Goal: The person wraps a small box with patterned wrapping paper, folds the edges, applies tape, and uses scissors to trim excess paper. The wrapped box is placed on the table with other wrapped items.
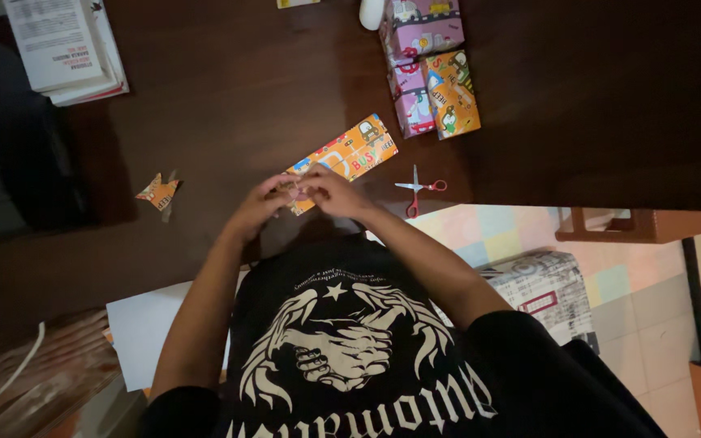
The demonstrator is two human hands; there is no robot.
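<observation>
From the head view I saw my left hand (263, 203) and right hand (328, 191) meeting at the near end of an orange patterned paper strip (349, 158) that lay flat on the dark table (229, 97), the fingers of both hands pressed together and pinching something small at that end, too small for me to make out. A pair of red-handled scissors (420, 189) lay just right of my right hand near the table edge, and a small folded paper star (158, 191) lay well apart to the left. Farther back stood wrapped boxes (430, 73) in pink and orange paper, and a stack of printed booklets (65, 47) rested at the far left corner.
</observation>
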